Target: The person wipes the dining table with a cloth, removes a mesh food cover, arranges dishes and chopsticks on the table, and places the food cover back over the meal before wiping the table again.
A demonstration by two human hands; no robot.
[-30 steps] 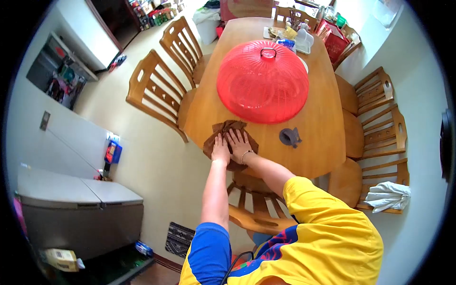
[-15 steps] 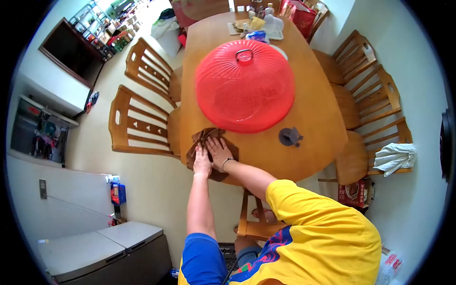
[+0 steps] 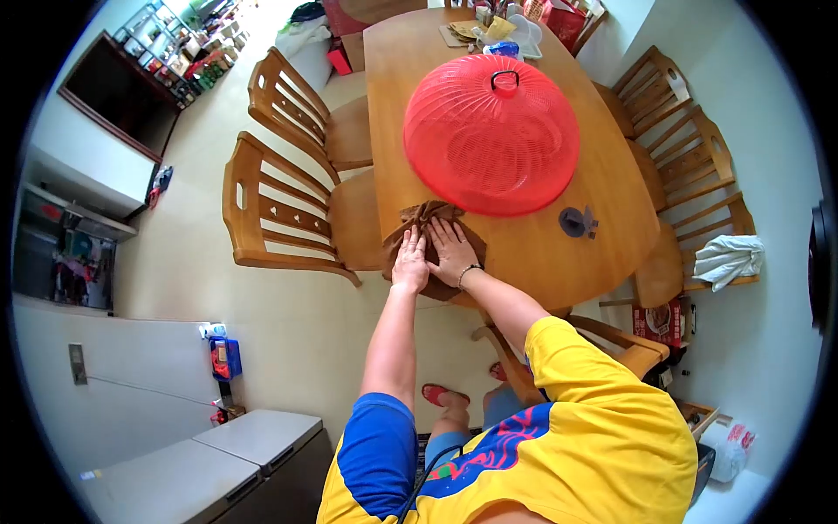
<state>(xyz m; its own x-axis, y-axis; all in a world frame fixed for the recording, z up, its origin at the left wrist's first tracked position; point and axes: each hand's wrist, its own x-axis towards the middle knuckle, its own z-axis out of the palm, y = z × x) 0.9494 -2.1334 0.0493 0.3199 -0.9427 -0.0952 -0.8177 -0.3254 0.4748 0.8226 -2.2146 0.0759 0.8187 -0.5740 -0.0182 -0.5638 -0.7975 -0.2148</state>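
Observation:
A brown cloth [image 3: 470, 247] lies bunched and creased over the near left corner of the wooden table [image 3: 532, 262], part of it hanging over the edge. Both my hands press on it side by side. My left hand [image 3: 411, 262] lies flat, fingers extended and close together. To its right, my right hand [image 3: 452, 251] rests palm down with its fingers spread, a bracelet at the wrist. Just beyond the cloth stands a red mesh food cover [image 3: 489, 140] with a black handle. A small dark grey object [image 3: 573, 222] sits on the tabletop to the right.
Wooden chairs line the table, two on the left [image 3: 279, 205] and several on the right, one bearing a white cloth [image 3: 728, 262]. Another chair [image 3: 624, 345] is close in front of me. Containers and packets [image 3: 502, 31] crowd the far end. A grey-lidded chest [image 3: 257, 437] stands lower left.
My view has shifted, so the table and food cover appear farther right and higher. My hands stay on the brown cloth at the corner. Red slippers on my feet show more fully.

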